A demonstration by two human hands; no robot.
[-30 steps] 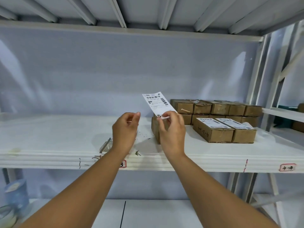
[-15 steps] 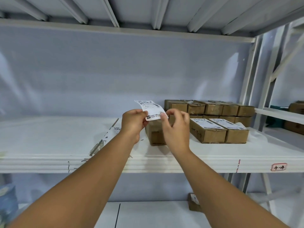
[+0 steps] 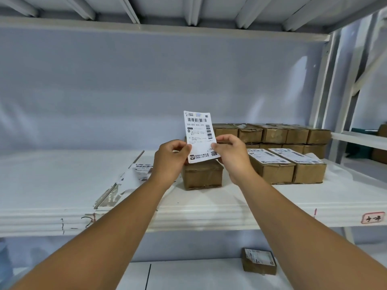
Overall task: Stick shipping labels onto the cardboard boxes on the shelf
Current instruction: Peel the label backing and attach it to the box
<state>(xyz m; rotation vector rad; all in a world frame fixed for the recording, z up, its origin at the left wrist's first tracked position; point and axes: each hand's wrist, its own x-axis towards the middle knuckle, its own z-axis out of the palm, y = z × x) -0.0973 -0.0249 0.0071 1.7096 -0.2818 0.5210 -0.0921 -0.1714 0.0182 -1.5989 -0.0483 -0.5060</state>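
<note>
Whereas the label (image 3: 199, 132) lay tilted before, left hand (image 3: 170, 160) and right hand (image 3: 232, 158) pinched it upright over the box (image 3: 202, 174); sticking seemed next.

Head camera faces the shelf (image 3: 209, 208) closely, angled slightly downward.

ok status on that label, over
Copy: left hand and right hand pinch the label by its lower edges. Upright over the front box, not yet stuck. Nothing between them.
</note>
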